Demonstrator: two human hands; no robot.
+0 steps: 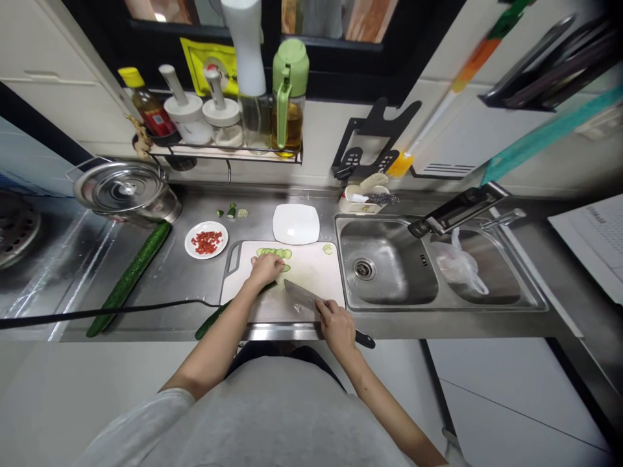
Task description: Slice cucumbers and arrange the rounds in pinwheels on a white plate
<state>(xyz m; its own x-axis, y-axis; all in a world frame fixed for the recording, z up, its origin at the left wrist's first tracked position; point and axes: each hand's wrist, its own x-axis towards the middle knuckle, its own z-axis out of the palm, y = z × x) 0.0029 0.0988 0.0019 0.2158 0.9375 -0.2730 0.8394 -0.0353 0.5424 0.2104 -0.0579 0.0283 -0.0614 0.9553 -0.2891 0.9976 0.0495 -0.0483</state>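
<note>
My right hand (337, 324) is wrapped around the black handle of a kitchen knife (302, 296), whose blade lies low over the white cutting board (321, 275). At the board's middle, the closed fingers of my left hand (267, 270) pinch a cucumber slice (286, 267), partly hidden by them. Just beyond them runs a row of overlapping cucumber slices (275, 253). One lone slice (328, 249) rests near the board's far right corner. Under my left forearm, a cut cucumber (210, 322) reaches from the counter edge onto the board.
Beyond the board sits a white square plate (296, 224). To its left are cucumber ends (232, 211) and a plate of chopped red pieces (206, 240). A whole cucumber (130, 277) and a lidded steel pot (129, 191) stand further left; a double sink (389, 259) is at right.
</note>
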